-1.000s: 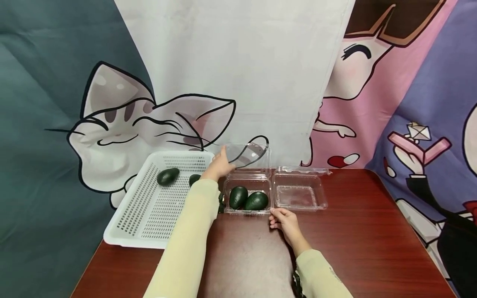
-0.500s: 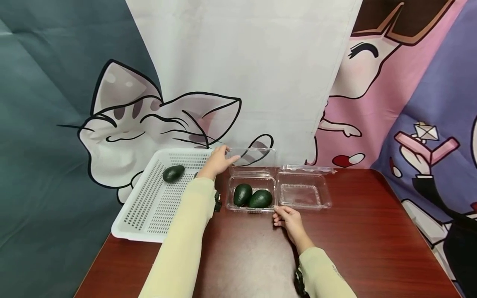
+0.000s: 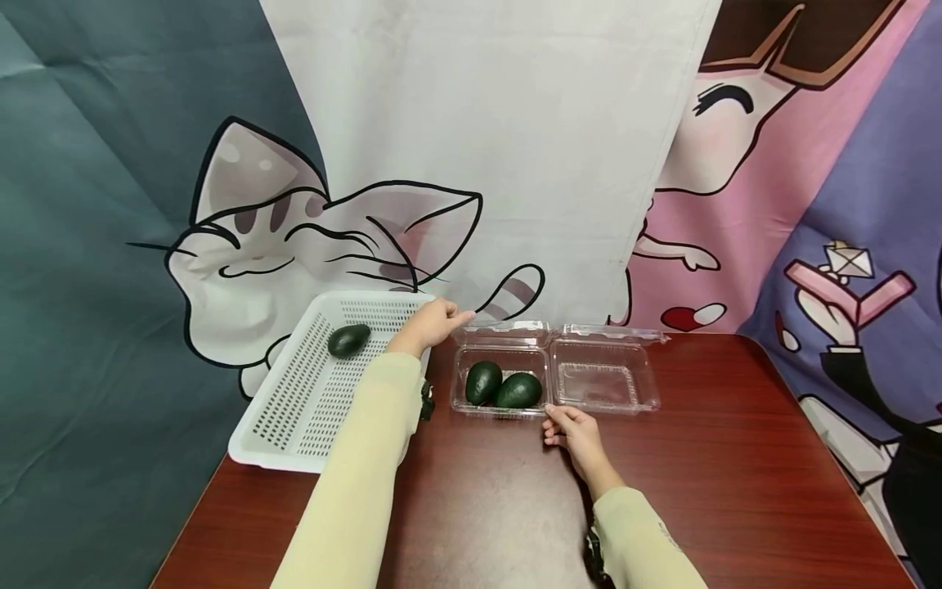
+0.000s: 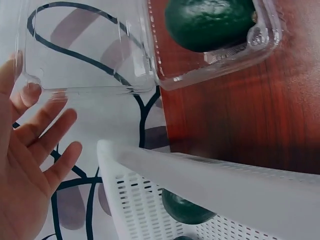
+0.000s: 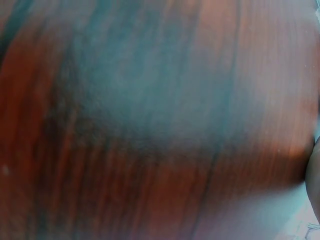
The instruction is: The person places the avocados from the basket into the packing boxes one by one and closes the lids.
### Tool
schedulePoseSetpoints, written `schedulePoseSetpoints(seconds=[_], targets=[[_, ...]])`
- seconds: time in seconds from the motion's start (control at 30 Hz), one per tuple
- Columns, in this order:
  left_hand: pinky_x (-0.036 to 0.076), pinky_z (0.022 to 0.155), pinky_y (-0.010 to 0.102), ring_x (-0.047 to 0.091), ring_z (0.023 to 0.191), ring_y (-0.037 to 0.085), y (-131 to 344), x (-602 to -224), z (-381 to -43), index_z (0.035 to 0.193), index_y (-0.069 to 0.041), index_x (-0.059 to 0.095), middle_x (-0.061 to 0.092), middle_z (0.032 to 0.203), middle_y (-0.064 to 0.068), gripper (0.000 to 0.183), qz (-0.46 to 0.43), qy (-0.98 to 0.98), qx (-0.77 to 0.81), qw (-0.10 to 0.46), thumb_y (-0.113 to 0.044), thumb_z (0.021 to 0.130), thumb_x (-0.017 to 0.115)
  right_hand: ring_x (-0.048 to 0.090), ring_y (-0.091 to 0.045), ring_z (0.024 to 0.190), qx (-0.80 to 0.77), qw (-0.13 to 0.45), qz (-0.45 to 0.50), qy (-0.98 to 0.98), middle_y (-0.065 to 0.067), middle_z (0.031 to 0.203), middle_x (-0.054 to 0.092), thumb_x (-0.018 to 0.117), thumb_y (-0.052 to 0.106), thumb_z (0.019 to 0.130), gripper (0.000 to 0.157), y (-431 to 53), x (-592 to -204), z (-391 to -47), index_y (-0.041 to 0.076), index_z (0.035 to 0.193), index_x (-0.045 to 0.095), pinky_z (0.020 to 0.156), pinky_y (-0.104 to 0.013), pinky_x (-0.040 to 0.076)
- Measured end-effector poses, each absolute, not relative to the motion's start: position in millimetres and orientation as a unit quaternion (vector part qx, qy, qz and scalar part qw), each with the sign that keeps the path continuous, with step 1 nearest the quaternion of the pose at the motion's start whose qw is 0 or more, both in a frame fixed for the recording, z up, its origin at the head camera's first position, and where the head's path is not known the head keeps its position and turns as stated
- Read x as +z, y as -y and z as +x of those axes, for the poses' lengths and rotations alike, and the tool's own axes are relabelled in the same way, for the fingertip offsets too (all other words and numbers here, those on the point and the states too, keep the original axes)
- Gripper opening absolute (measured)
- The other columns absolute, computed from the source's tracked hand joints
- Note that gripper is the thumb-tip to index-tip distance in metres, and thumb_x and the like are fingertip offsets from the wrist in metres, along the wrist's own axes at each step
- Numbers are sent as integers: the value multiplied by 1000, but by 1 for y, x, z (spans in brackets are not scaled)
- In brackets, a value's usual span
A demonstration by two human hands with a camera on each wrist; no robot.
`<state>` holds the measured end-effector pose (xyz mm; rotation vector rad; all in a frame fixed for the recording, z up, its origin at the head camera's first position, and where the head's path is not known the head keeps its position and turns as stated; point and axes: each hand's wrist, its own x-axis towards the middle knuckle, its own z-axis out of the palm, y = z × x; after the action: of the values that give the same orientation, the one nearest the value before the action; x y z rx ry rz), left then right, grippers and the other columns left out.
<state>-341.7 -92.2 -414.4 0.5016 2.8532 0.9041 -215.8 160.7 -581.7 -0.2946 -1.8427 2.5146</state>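
Observation:
My left hand (image 3: 432,321) is at the left edge of a raised clear lid (image 3: 508,331). In the left wrist view its fingers (image 4: 52,120) are spread, with fingertips at the lid's corner; I cannot tell how firmly they touch. The lid belongs to a clear plastic clamshell box (image 3: 471,409) holding two dark green avocados, one upright (image 3: 483,383) and one lying slanted (image 3: 518,391). With thumb and forefinger, my right hand (image 3: 576,436) pinches the front right corner of this box. The right wrist view shows mainly blurred tabletop.
At left stands a white perforated basket (image 3: 275,446) with an avocado (image 3: 349,341); the left wrist view shows another avocado (image 4: 187,207) in it, partly hidden. A second clamshell box (image 3: 603,380), its lid raised, adjoins on the right. A printed cloth (image 3: 515,164) hangs behind the table (image 3: 736,458).
The lid's upper edge has come down in the head view, and my left hand stays by its left edge with the fingers loosened. My right hand keeps hold of the box corner.

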Motion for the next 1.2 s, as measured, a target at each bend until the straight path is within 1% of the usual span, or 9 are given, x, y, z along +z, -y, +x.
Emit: schedulePoseSetpoints(seconds=[0.27,0.47,0.57,0.7,0.83,0.93,1.0,1.1,1.2], targets=[[30,52,28,29,50,14,94,-418,-341,60,-13,39,33,55,-1,48,180,-935,294,90,-47,93,48,55,-10,51,804,6,-95,586,-5,62,60,60,7,89,15,-161,-582,-216,-8,87,61,49,-25,50],[33,52,27,36,52,13,91,-421,-338,67,-12,47,40,58,-2,38,194,-938,270,94,-41,86,63,55,-10,51,805,9,-90,586,-4,62,60,61,8,88,11,-162,-581,-216,-2,83,63,48,-25,50],[34,52,27,38,54,13,89,-423,-335,72,-12,52,45,63,-1,35,196,-938,263,109,-41,83,67,55,-10,51,805,7,-84,587,-4,62,60,60,8,89,13,-162,-580,-216,-4,85,62,48,-25,50],[36,54,27,42,57,13,86,-427,-332,77,-11,56,52,69,-1,32,198,-936,259,135,-40,80,71,55,-11,51,815,-12,-83,573,-5,62,60,53,12,94,23,-163,-579,-216,-6,84,61,48,-26,51],[40,60,28,47,63,14,81,-433,-329,82,-12,58,57,76,0,30,206,-938,237,149,-37,79,73,55,-15,52,822,-41,-87,562,-7,64,58,39,28,101,41,-165,-577,-217,-3,82,59,50,-28,50],[43,65,30,50,68,14,77,-437,-328,86,-13,57,59,83,0,30,206,-943,211,157,-37,79,73,55,-16,53,819,-54,-91,564,-8,65,57,30,37,102,52,-166,-576,-217,-4,85,56,51,-29,50],[44,68,32,52,71,16,74,-439,-326,89,-12,58,59,89,1,31,205,-945,196,161,-37,78,74,55,-16,53,816,-56,-94,567,-9,66,57,27,41,101,56,-165,-575,-217,-6,86,55,51,-29,49],[45,72,34,53,81,17,70,-443,-324,93,-14,59,56,98,1,33,209,-952,161,155,-39,77,74,54,-16,53,812,-50,-97,573,-9,65,57,30,42,100,56,-164,-574,-216,-5,85,55,50,-28,49],[43,80,37,48,94,20,66,-447,-322,99,-15,61,51,103,2,39,211,-957,128,150,-42,75,75,54,-16,51,807,-42,-95,581,-8,63,58,39,39,99,50,-163,-574,-216,-5,83,57,48,-28,49]])
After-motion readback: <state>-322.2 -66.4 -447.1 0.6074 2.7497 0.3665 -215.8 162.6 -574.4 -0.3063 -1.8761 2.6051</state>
